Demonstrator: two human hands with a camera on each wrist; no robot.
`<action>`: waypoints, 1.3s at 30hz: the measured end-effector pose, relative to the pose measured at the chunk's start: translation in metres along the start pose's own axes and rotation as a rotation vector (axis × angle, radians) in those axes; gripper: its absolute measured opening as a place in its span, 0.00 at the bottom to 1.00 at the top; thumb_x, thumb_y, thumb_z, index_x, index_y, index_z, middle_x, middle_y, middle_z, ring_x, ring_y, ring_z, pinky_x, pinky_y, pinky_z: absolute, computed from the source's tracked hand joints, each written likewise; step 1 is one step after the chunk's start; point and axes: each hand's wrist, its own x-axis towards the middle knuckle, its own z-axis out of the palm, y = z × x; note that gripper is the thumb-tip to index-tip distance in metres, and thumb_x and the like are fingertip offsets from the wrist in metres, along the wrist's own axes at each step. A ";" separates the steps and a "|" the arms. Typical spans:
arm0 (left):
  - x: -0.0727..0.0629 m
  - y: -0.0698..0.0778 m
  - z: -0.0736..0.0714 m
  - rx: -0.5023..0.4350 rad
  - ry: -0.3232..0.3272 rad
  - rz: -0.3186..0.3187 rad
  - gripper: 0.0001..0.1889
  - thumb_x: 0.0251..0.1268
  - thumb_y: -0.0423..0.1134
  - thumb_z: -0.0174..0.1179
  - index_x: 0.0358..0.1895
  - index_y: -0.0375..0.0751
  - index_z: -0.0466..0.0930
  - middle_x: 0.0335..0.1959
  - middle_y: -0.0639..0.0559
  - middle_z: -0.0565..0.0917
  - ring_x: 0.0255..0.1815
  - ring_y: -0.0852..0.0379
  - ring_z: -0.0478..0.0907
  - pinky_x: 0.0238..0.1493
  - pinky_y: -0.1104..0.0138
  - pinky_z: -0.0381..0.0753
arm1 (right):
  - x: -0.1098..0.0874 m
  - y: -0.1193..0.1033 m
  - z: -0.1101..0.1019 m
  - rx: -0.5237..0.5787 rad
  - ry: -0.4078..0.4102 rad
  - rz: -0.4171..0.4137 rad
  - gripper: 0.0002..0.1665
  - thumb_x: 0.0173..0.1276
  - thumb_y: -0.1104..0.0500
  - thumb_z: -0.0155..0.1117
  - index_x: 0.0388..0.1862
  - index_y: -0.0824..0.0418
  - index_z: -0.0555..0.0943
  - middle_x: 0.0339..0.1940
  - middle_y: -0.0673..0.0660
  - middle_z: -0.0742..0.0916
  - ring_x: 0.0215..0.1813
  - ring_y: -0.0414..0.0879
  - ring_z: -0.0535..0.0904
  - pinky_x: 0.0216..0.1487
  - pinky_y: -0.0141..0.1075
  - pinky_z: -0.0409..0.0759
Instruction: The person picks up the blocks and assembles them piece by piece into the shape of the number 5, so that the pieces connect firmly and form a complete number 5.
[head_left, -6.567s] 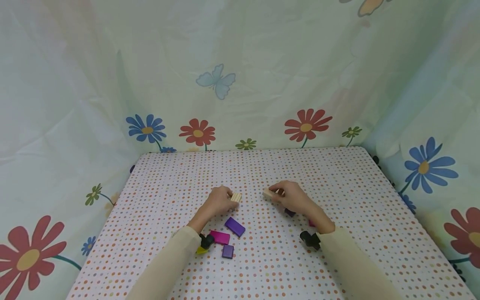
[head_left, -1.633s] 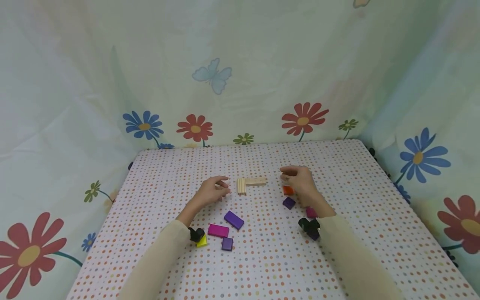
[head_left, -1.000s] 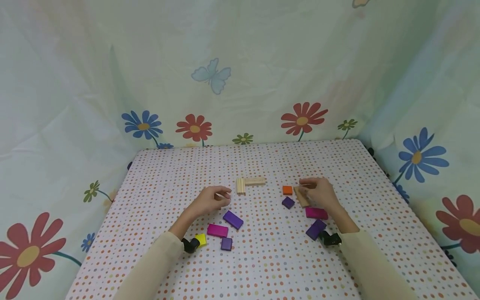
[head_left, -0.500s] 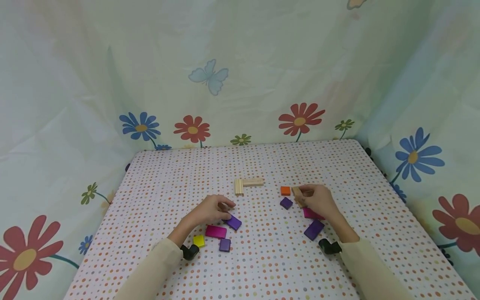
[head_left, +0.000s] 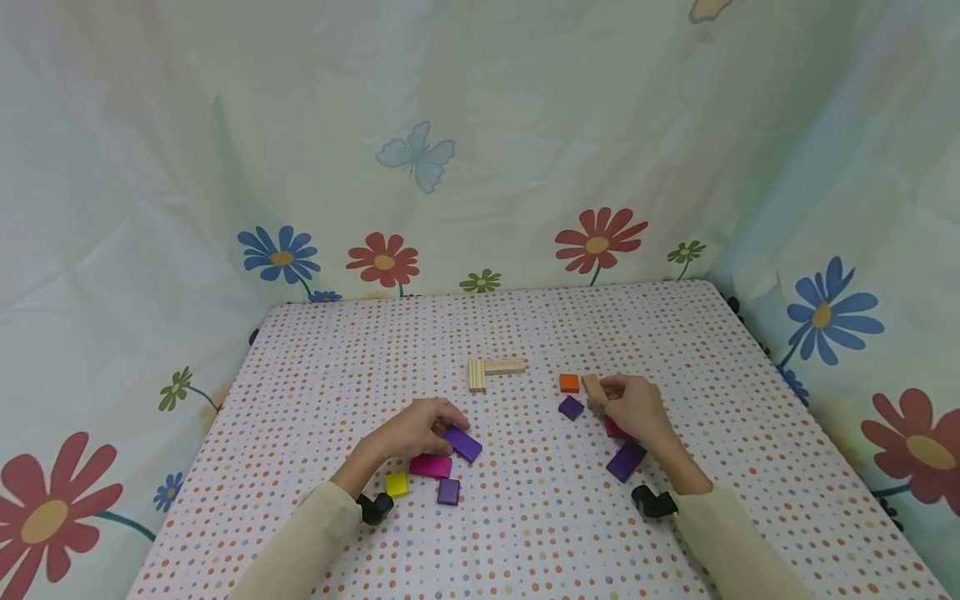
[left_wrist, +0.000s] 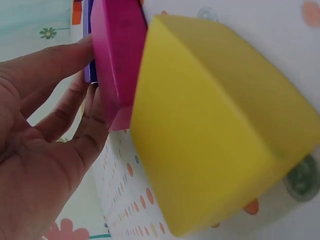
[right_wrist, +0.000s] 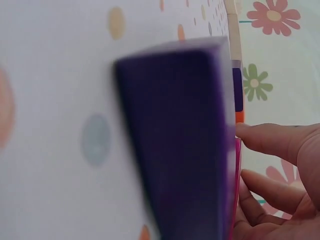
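In the head view, my left hand (head_left: pixel 416 427) pinches a purple rectangular block (head_left: pixel 465 445) on the dotted table, thumb on its near side and fingers over its far edge. A magenta block (head_left: pixel 431 466), a yellow block (head_left: pixel 397 483) and a small purple block (head_left: pixel 448 492) lie just below that hand. On the other side, my right hand (head_left: pixel 639 410) grips a plain wooden block (head_left: pixel 592 387), its lower end covered by the fingers. Another magenta block (head_left: pixel 617 429) is partly hidden under this hand, with a dark purple block (head_left: pixel 626 461) nearer me.
Farther back at the centre, striped wooden blocks (head_left: pixel 476 376) and a plain wooden block (head_left: pixel 505 366) form a corner shape. An orange block (head_left: pixel 569 383) and a small dark purple block (head_left: pixel 571 407) lie left of the right hand. Patterned curtains border the table.
The wooden blocks held at first now lie at the table's centre, let go. My right hand has moved right and gripped another wooden block; my left has come nearer and taken hold of the purple block.
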 end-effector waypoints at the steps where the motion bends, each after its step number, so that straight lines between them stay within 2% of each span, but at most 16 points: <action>1: 0.000 0.000 0.000 0.000 -0.002 0.000 0.19 0.66 0.23 0.69 0.57 0.42 0.88 0.61 0.49 0.84 0.60 0.50 0.82 0.62 0.58 0.86 | 0.000 -0.001 0.000 0.002 0.005 0.005 0.30 0.68 0.59 0.76 0.62 0.77 0.81 0.48 0.73 0.90 0.45 0.60 0.88 0.41 0.44 0.86; 7: 0.000 0.001 0.002 0.057 0.009 0.010 0.18 0.65 0.22 0.69 0.54 0.43 0.90 0.60 0.48 0.83 0.59 0.50 0.83 0.60 0.59 0.87 | -0.004 -0.004 0.003 0.010 0.032 0.035 0.27 0.68 0.59 0.76 0.59 0.77 0.83 0.44 0.71 0.91 0.40 0.55 0.89 0.35 0.37 0.83; 10: 0.001 0.001 0.004 0.081 0.015 0.015 0.17 0.65 0.22 0.69 0.53 0.44 0.91 0.59 0.49 0.84 0.58 0.51 0.83 0.59 0.59 0.87 | -0.006 -0.005 0.003 0.009 0.045 0.028 0.26 0.68 0.60 0.75 0.58 0.77 0.83 0.44 0.72 0.91 0.39 0.56 0.89 0.34 0.38 0.83; 17: 0.002 -0.001 0.007 0.089 0.024 0.024 0.17 0.65 0.23 0.69 0.52 0.43 0.91 0.55 0.49 0.84 0.55 0.52 0.82 0.58 0.57 0.87 | -0.006 -0.006 0.003 -0.010 0.041 0.040 0.26 0.68 0.60 0.75 0.58 0.78 0.83 0.47 0.74 0.90 0.45 0.61 0.89 0.41 0.46 0.87; 25: 0.003 0.003 0.006 0.134 0.040 0.045 0.16 0.64 0.25 0.71 0.54 0.42 0.91 0.54 0.49 0.85 0.53 0.55 0.82 0.55 0.63 0.86 | -0.001 -0.008 0.000 -0.016 0.044 0.078 0.24 0.69 0.61 0.74 0.58 0.76 0.84 0.51 0.74 0.90 0.50 0.64 0.88 0.46 0.49 0.88; 30: 0.004 0.008 0.008 0.130 0.075 0.015 0.16 0.64 0.28 0.73 0.55 0.40 0.90 0.53 0.48 0.86 0.52 0.54 0.82 0.54 0.59 0.85 | 0.002 -0.009 -0.004 -0.009 0.043 0.099 0.23 0.70 0.64 0.70 0.60 0.76 0.83 0.52 0.73 0.89 0.50 0.63 0.88 0.45 0.48 0.88; 32: 0.003 0.010 0.009 0.137 0.089 -0.012 0.17 0.63 0.29 0.74 0.55 0.40 0.89 0.51 0.48 0.85 0.51 0.54 0.82 0.52 0.59 0.85 | 0.002 -0.009 -0.006 0.008 0.038 0.086 0.23 0.70 0.65 0.67 0.61 0.76 0.83 0.52 0.73 0.89 0.49 0.62 0.88 0.42 0.44 0.87; 35: 0.003 0.013 0.010 0.180 0.112 -0.046 0.17 0.63 0.31 0.75 0.54 0.39 0.88 0.48 0.48 0.85 0.46 0.55 0.80 0.47 0.60 0.83 | -0.001 -0.013 -0.008 0.026 0.027 0.044 0.25 0.74 0.57 0.67 0.61 0.75 0.83 0.51 0.73 0.90 0.47 0.60 0.88 0.39 0.41 0.86; 39: 0.004 0.014 0.012 0.241 0.145 -0.074 0.17 0.61 0.37 0.78 0.52 0.39 0.88 0.46 0.48 0.85 0.41 0.57 0.77 0.43 0.64 0.79 | -0.006 -0.025 -0.006 0.047 -0.008 -0.034 0.28 0.74 0.53 0.71 0.62 0.73 0.83 0.52 0.72 0.89 0.50 0.61 0.87 0.43 0.44 0.87</action>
